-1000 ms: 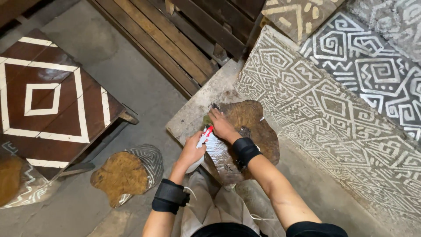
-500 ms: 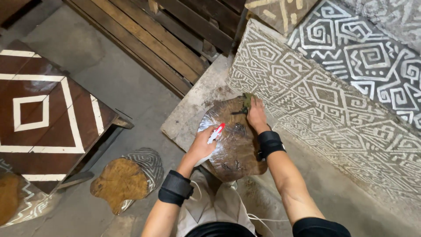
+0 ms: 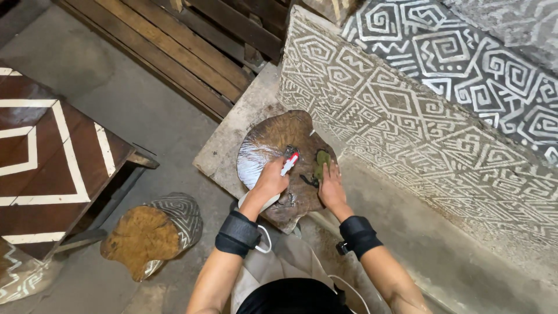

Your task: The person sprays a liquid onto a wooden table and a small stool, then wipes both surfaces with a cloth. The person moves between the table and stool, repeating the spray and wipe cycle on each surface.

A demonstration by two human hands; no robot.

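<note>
1. On the grey stone slab (image 3: 229, 154), at its near edge, lies a round brown wooden slice (image 3: 278, 145) with a glossy wet face.
2. Left hand (image 3: 271, 181) is closed around a red-and-white spray bottle (image 3: 289, 163) over the slice.
3. Right hand (image 3: 329, 185) presses a green scouring pad (image 3: 321, 163) flat on the slice.
4. A carved, white-patterned block (image 3: 407, 134) stands just beside the slab's right edge.

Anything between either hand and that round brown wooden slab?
Nothing visible for the left hand, which rests on the round brown wooden slab holding a red-and-white tool. A green pad lies under the right hand.
</note>
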